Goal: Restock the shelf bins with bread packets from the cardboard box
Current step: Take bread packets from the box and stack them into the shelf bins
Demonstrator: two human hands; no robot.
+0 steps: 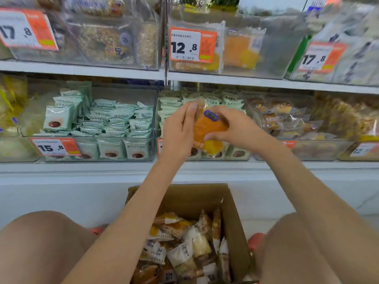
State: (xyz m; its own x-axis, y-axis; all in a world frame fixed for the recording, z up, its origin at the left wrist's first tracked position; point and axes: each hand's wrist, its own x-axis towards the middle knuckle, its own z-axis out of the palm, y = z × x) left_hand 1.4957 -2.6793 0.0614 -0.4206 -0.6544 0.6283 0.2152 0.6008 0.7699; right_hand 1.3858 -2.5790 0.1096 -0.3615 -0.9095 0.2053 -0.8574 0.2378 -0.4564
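Head: both hands (178, 130) (231, 128) grip bread pkt (209, 130); cardboard box (233, 228) holds pkts.

1. 2 hands are up at the shelves: the left hand (178, 130) and the right hand (231, 128).
2. 1 orange bread packet (209, 132) sits between them.
3. 1 open cardboard box (233, 222) stands on the floor; the packets inside are too jumbled to count.
4. 2 shelf levels show.
5. 3 price tags read clearly: 12.8 tag (192, 45), 15.8 tag (55, 146), and 17.8 tag (320, 58).
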